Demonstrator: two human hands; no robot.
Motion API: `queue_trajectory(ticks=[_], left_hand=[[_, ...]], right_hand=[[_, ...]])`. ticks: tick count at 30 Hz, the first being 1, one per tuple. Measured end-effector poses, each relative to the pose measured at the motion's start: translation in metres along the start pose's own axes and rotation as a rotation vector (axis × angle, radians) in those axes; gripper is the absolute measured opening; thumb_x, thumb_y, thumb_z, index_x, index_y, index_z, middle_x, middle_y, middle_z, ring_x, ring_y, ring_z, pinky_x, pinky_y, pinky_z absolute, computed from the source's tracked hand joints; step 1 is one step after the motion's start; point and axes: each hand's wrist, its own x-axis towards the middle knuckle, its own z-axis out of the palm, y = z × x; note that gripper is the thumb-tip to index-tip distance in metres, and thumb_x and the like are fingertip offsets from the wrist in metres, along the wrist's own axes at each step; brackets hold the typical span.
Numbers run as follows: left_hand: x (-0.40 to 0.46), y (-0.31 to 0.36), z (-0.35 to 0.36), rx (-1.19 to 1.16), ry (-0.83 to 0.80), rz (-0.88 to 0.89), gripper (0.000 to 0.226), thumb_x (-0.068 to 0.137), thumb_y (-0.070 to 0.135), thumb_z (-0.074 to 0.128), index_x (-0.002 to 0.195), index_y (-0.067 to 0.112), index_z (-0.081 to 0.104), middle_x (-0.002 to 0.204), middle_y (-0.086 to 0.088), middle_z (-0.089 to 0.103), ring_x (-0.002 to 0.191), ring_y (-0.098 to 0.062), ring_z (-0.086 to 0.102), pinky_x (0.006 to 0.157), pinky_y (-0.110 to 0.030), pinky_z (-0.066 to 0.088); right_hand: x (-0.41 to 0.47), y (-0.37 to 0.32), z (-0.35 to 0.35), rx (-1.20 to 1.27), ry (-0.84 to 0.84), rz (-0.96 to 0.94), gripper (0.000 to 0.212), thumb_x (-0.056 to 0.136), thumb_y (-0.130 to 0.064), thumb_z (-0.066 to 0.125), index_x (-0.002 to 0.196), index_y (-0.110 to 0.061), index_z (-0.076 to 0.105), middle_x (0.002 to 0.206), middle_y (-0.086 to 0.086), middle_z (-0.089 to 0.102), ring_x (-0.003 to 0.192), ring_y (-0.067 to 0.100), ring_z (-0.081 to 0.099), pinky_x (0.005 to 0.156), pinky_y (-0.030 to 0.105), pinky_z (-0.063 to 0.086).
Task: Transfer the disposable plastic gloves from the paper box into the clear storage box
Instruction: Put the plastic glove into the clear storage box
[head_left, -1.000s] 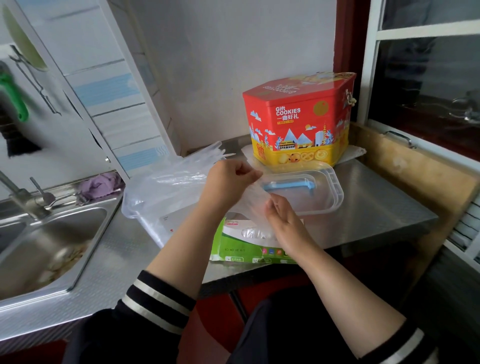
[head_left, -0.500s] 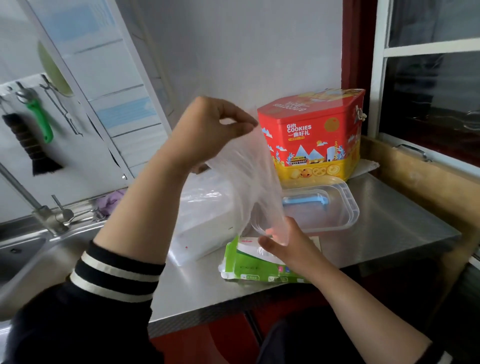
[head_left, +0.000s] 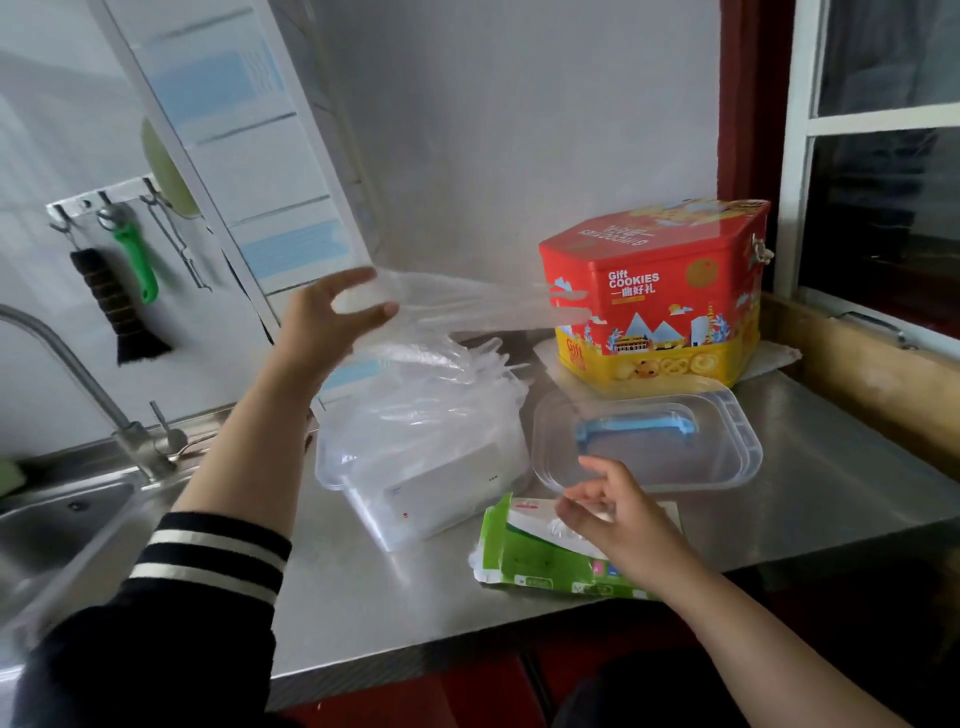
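I swung my left hand (head_left: 332, 317) away from the paper box (head_left: 550, 551) and out over the pile in the clear storage box (head_left: 415, 467), the glove (head_left: 478, 312) it carried stretching out flat. My right hand (head_left: 618, 514) let go of that glove and spread its fingers above the paper box.

- Single view: head cam, worn on me, wide-angle, so edges bow.
- Looks forward and down over my forearms onto the steel bench (head_left: 363, 597), which is close.
- Faces the white wall corner; sink (head_left: 62, 519) at left edge, window (head_left: 883, 156) at right.
- No second view, so nothing overlaps.
- My sleeve (head_left: 208, 561) fills the lower left, nearest the lens.
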Motion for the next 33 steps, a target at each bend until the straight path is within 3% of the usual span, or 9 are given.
queue_trajectory(ticks=[2, 7, 10, 14, 18, 24, 26, 29, 33], left_hand=[[-0.01, -0.025, 0.0, 0.021, 0.021, -0.073, 0.057, 0.079, 0.032, 0.078, 0.132, 0.025, 0.058, 0.126, 0.01, 0.056, 0.079, 0.001, 0.056, 0.054, -0.017, 0.049], [-0.021, -0.067, 0.002, 0.069, -0.028, -0.22, 0.063, 0.078, 0.032, 0.079, 0.135, 0.021, 0.056, 0.123, 0.0, 0.057, 0.072, -0.009, 0.058, 0.049, -0.014, 0.048], [-0.026, -0.077, 0.001, 0.091, -0.037, -0.263, 0.063, 0.078, 0.033, 0.079, 0.135, 0.02, 0.056, 0.123, 0.0, 0.057, 0.07, -0.007, 0.058, 0.049, -0.016, 0.048], [-0.031, -0.083, -0.001, 0.196, -0.09, -0.286, 0.057, 0.082, 0.036, 0.075, 0.133, 0.019, 0.057, 0.122, 0.001, 0.058, 0.063, -0.019, 0.06, 0.061, -0.029, 0.05], [-0.035, -0.084, -0.002, 0.283, -0.1, -0.253, 0.046, 0.087, 0.034, 0.07, 0.128, 0.016, 0.06, 0.131, 0.003, 0.059, 0.055, -0.018, 0.06, 0.058, -0.023, 0.045], [-0.035, -0.08, -0.001, 0.563, -0.065, -0.241, 0.036, 0.09, 0.039, 0.063, 0.12, 0.019, 0.066, 0.132, -0.004, 0.059, 0.112, -0.025, 0.058, 0.093, -0.035, 0.044], [-0.037, -0.073, 0.002, 0.693, -0.042, -0.223, 0.036, 0.094, 0.039, 0.058, 0.124, 0.02, 0.064, 0.138, -0.007, 0.051, 0.124, -0.03, 0.046, 0.099, -0.041, 0.041], [-0.042, -0.052, 0.011, 0.843, 0.138, -0.028, 0.035, 0.095, 0.029, 0.057, 0.128, 0.017, 0.061, 0.145, -0.01, 0.044, 0.13, -0.035, 0.035, 0.1, -0.047, 0.038], [-0.058, -0.011, 0.034, 0.711, 0.434, 0.527, 0.026, 0.091, 0.012, 0.055, 0.116, 0.009, 0.065, 0.133, -0.014, 0.055, 0.119, -0.036, 0.05, 0.096, -0.045, 0.042]], right_hand=[[-0.001, -0.001, 0.0, 0.003, -0.002, 0.009, 0.087, 0.063, -0.071, 0.057, 0.137, -0.032, 0.034, 0.117, -0.015, 0.06, 0.115, 0.004, 0.053, 0.065, 0.01, 0.046], [0.001, 0.002, 0.0, -0.016, 0.009, -0.005, 0.088, 0.063, -0.075, 0.056, 0.137, -0.032, 0.036, 0.114, -0.017, 0.063, 0.116, 0.005, 0.054, 0.084, 0.018, 0.043], [-0.001, -0.002, 0.0, 0.005, -0.001, -0.005, 0.082, 0.067, -0.065, 0.056, 0.137, -0.028, 0.036, 0.117, -0.012, 0.062, 0.11, 0.002, 0.055, 0.064, 0.008, 0.046], [-0.001, -0.003, -0.001, -0.015, 0.001, -0.019, 0.086, 0.065, -0.071, 0.055, 0.137, -0.029, 0.036, 0.116, -0.015, 0.062, 0.111, 0.001, 0.055, 0.072, 0.011, 0.042], [-0.003, -0.005, 0.0, -0.002, 0.0, -0.016, 0.076, 0.066, -0.062, 0.061, 0.132, -0.031, 0.042, 0.115, -0.014, 0.062, 0.099, -0.01, 0.056, 0.063, 0.004, 0.044], [0.001, 0.005, 0.002, -0.104, 0.005, -0.028, 0.029, 0.08, -0.045, 0.072, 0.105, -0.039, 0.059, 0.111, -0.018, 0.062, 0.105, -0.004, 0.057, 0.084, 0.023, 0.051], [0.002, 0.004, 0.003, -0.127, 0.005, -0.02, 0.02, 0.08, -0.04, 0.075, 0.095, -0.042, 0.062, 0.11, -0.017, 0.061, 0.091, -0.003, 0.061, 0.07, 0.025, 0.055], [0.003, 0.006, 0.004, -0.182, 0.001, -0.019, 0.01, 0.08, -0.034, 0.076, 0.085, -0.034, 0.067, 0.107, -0.011, 0.063, 0.054, 0.004, 0.06, 0.057, 0.029, 0.053], [0.002, 0.002, 0.004, -0.175, -0.003, -0.014, 0.006, 0.081, -0.032, 0.076, 0.079, -0.033, 0.07, 0.107, -0.017, 0.063, 0.049, 0.003, 0.059, 0.052, 0.023, 0.048]])
